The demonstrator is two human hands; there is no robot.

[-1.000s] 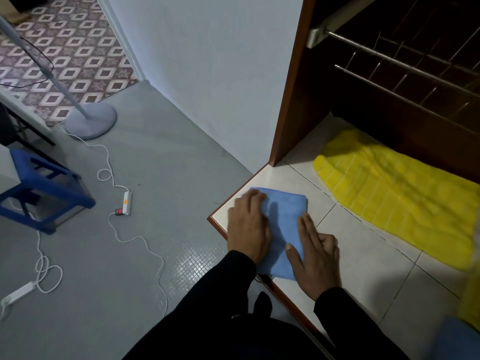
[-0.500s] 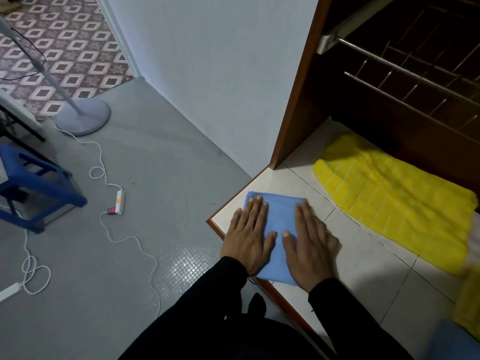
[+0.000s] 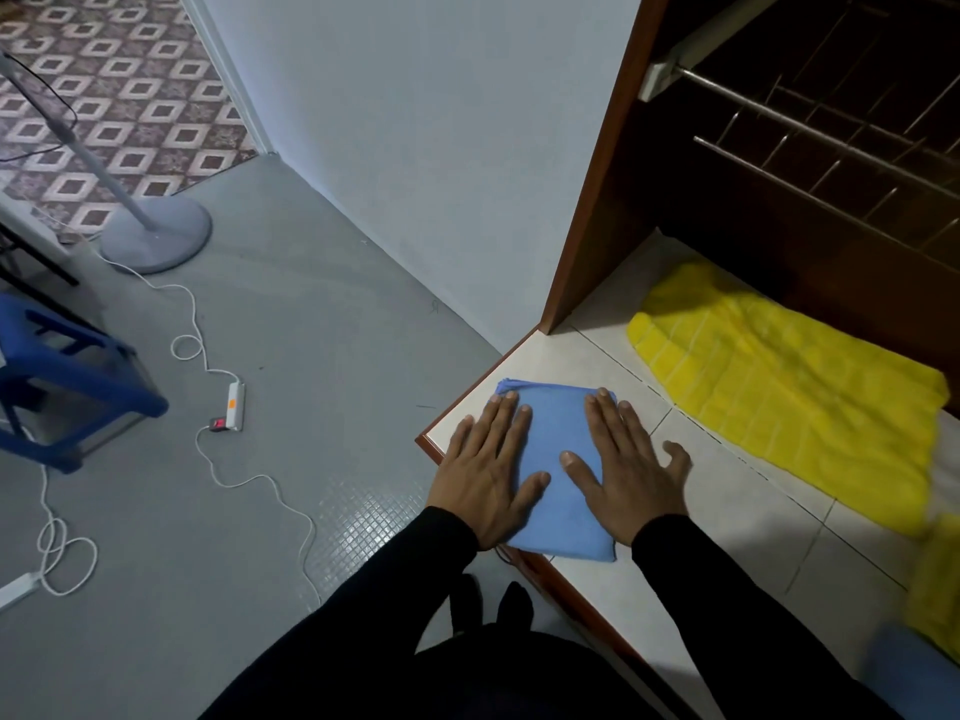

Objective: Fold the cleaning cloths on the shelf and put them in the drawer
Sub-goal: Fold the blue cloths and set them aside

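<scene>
A folded blue cloth [image 3: 556, 439] lies at the left corner of the white tiled shelf [image 3: 727, 491]. My left hand [image 3: 485, 472] presses flat on its left side, fingers straight and spread. My right hand [image 3: 626, 465] presses flat on its right side, thumb out over the tile. A yellow cloth [image 3: 789, 392] lies spread out further back on the shelf, apart from both hands. Another yellow cloth [image 3: 935, 600] and a blue one [image 3: 914, 678] show blurred at the right edge. No drawer is in view.
A dark wooden cabinet with a metal wire rack [image 3: 810, 127] overhangs the shelf's back. Left of the shelf the grey floor holds a fan base [image 3: 156, 236], a white power strip [image 3: 235, 406] with cords, and a blue stool [image 3: 67, 376].
My hands have flattened and moved apart to the two sides of the blue cloth. The cloth now lies smoother and squarer. The view has shifted slightly.
</scene>
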